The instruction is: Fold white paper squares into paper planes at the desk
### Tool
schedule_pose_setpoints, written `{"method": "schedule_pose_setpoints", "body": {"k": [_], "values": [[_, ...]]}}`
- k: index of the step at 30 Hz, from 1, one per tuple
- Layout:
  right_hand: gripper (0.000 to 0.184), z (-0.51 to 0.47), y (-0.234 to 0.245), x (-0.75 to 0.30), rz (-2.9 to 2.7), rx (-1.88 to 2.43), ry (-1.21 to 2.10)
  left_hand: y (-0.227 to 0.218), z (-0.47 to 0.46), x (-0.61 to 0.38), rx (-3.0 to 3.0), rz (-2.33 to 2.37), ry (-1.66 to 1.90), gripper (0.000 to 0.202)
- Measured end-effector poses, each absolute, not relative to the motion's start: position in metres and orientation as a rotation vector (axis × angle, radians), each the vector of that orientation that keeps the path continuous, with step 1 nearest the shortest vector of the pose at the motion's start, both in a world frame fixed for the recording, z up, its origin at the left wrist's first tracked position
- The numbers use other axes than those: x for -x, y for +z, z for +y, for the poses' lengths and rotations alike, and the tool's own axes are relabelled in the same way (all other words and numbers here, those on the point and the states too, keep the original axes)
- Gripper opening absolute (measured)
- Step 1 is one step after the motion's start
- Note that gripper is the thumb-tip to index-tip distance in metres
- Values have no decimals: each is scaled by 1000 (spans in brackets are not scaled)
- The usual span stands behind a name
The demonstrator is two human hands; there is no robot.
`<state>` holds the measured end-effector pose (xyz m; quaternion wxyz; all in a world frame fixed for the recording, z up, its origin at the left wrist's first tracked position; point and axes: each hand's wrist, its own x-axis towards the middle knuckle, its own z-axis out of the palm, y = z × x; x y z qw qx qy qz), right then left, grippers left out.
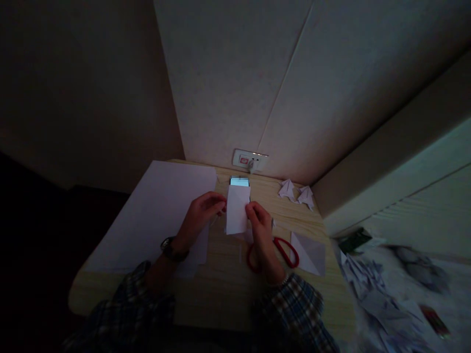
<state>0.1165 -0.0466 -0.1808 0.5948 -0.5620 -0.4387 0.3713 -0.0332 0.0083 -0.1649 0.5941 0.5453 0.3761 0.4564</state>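
A small folded sheet of white paper (237, 210) is held upright over a light wooden table (224, 289). My left hand (201, 215) pinches its upper left edge. My right hand (259, 220) grips its right edge, fingers curled around the paper. Both wrists come out of plaid sleeves, and the left wrist wears a dark watch (171, 249). Behind the paper a lit phone screen (239, 182) glows, mostly hidden by the sheet.
A large white sheet (158, 215) covers the table's left side. Red-handled scissors (283, 251) lie under my right wrist, beside a folded white square (309, 252). Two folded paper figures (296, 192) sit at the back right. A wall socket (249, 160) is behind. Crumpled papers (368, 289) pile up at right.
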Motion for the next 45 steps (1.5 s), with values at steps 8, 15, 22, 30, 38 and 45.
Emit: {"method": "schedule_pose_setpoints", "body": {"k": [8,15,22,30,38,45], "values": [[27,-49,-180,-112,-1041,1310,861,-170,11,32,-1282,887,1018,23],[22,-45,-184,-112,-1083,1329,871,-170,11,32,-1360,890,1032,25],[45,-43,-189,-110,-1005,1286,896,-171,7,32,-1605,975,1095,22],[67,-45,-188,-104,-1052,1365,862,-168,1,29,-1907,907,1101,16],[72,-45,-189,-105,-1028,1355,869,-168,2,30,-1905,924,1104,12],[87,-46,-187,-103,-1006,1342,872,-172,0,29,-1905,831,1081,12]]}}
